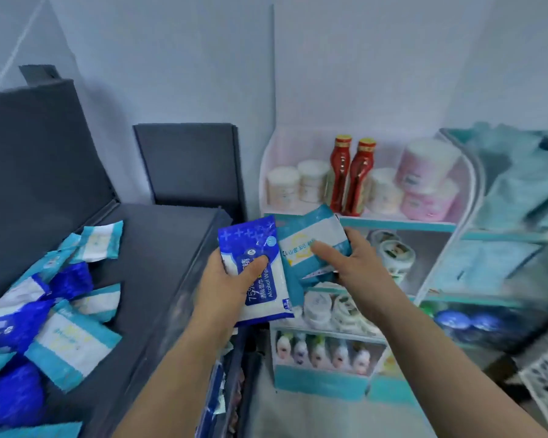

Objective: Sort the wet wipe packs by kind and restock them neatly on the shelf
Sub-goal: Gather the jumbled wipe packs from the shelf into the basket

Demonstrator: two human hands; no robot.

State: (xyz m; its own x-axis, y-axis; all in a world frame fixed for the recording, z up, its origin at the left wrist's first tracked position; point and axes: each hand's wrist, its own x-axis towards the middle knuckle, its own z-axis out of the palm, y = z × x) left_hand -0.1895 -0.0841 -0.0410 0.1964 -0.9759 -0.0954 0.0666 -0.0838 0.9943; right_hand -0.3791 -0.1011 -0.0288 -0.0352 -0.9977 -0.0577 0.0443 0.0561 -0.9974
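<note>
Head view: both hands are up in the middle of the frame and each one is holding a pack. The left hand is gripping the dark blue alcohol wipe pack, thumb across its label and fingers curled behind it. The right hand is pinching the teal wipe pack, thumb pressing flat on its front and the other fingers tucked underneath. The two packs are meeting edge to edge, slightly overlapping, right in front of the white shelf.

It looks like the sorting step is underway, with one kind in each hand being told apart before placing. Most of the stock is waiting: a mixed pile of blue and teal packs is lying jumbled at the lower left on the dark grey counter.

On the shelf's top tier, red bottles, pale round tubs and pink rolls are taking up the room. On the rack at the right edge, some pale teal flat items are showing, too blurred to say whether they are wipes.

For the next move, I'd say the hands need to part so that each pack can head for its own row. Each pack should go in flat and square to its neighbours, label facing out. The packs are soft and will likely sag, so a grip nearer the middle should be helping.
</note>
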